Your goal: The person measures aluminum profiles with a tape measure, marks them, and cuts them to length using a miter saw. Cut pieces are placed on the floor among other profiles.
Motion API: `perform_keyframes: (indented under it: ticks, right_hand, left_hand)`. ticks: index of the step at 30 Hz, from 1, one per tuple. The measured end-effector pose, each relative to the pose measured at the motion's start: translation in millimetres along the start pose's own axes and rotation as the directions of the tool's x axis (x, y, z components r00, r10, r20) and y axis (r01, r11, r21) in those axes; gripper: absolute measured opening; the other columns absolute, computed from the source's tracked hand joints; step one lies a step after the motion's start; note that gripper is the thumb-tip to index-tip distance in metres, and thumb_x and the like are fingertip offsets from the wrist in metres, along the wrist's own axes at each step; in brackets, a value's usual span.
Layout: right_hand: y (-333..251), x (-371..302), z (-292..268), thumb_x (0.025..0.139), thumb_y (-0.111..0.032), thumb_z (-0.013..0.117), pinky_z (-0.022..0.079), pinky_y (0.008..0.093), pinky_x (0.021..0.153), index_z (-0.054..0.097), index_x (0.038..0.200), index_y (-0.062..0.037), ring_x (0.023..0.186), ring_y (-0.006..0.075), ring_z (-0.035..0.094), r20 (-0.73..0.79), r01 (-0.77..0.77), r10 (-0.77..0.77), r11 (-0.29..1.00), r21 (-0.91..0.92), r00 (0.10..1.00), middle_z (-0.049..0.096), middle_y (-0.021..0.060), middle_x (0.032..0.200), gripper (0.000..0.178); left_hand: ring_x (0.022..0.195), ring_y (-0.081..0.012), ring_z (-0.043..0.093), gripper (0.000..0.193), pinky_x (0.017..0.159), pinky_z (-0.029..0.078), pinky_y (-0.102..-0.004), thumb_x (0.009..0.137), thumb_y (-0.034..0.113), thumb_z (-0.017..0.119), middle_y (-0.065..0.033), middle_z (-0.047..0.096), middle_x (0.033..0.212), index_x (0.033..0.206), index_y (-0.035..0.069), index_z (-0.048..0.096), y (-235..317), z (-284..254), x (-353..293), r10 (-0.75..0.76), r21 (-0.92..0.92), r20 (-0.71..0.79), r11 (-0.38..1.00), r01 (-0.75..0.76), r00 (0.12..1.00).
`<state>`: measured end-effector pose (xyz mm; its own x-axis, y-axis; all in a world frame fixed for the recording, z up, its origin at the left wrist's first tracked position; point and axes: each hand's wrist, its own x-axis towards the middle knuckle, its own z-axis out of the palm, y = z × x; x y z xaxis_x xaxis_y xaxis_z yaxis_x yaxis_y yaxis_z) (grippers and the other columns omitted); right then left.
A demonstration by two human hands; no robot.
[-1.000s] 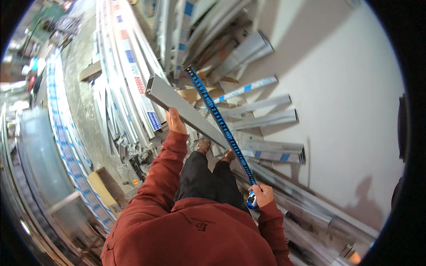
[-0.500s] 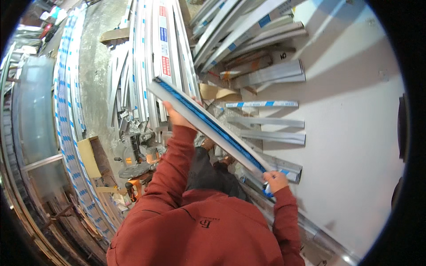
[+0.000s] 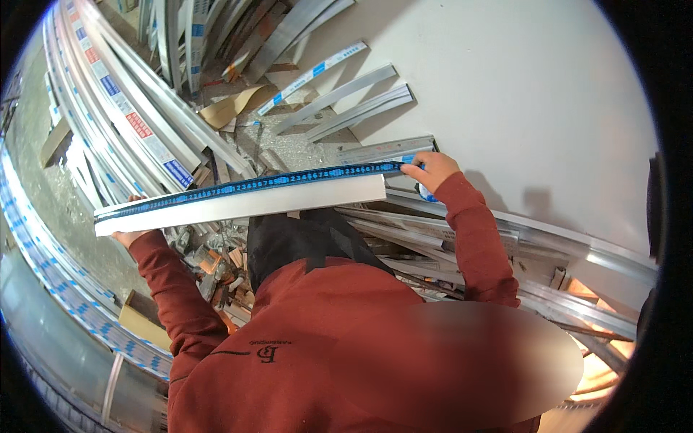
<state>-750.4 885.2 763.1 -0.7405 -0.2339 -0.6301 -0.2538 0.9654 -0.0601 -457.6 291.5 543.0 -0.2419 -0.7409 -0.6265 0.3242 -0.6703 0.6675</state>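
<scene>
Head view: the white rectangular metal bar [image 3: 274, 201] has swung nearly level; left hand [image 3: 130, 237] clamps its left end, right hand [image 3: 435, 172] the now-legible black-and-blue measuring tape [image 3: 289, 177] beyond its right.

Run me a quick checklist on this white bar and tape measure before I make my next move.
1. Left hand gripping the white bar near its left end: ok.
2. Right hand gripping the tape measure: ok.
3. Numbered blade running along the bar's long side: ok.
4. Blade reaching past the bar's right end: ok.
5. Blade tip flush with the bar's left end: cannot tell, too small to see.
6. Bar's right end held by a hand: not ok, the right hand is beyond it.
</scene>
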Motion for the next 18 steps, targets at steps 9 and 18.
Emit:
perform_keyframes:
  ticks: [9, 18]
  right_hand:
    - [12.8, 0.1, 4.7, 0.091, -0.059, 0.064, 0.053, 0.0452, 0.076, 0.074, 0.099, -0.0088, 0.081, 0.0341, 0.068, 0.028, -0.069, 0.069, 0.997, 0.025, 0.997, 0.071, 0.016, 0.085, 0.052]
    - [24.3, 3.2, 11.4, 0.091, -0.063, 0.062, 0.053, 0.0487, 0.077, 0.074, 0.098, -0.0079, 0.085, 0.0378, 0.07, 0.024, -0.042, 0.041, 0.999, 0.025, 0.999, 0.073, 0.0176, 0.087, 0.057]
  left_hand:
    - [0.105, -0.044, 0.062, 0.126, 0.1, 0.05, -0.0583, 0.084, 0.089, 0.001, -0.0303, 0.065, 0.117, 0.125, -0.015, 0.06, -17.6, -18.9, 20.2, -0.049, 0.081, -0.013, 0.995, 0.05, 0.999]
    - [0.102, -0.0446, 0.067, 0.101, 0.096, 0.054, -0.059, 0.094, 0.074, 0.017, -0.0313, 0.067, 0.112, 0.123, -0.013, 0.059, -22.5, -9.1, 11.7, 0.035, 0.151, -0.009, 0.988, -0.033, 0.999]
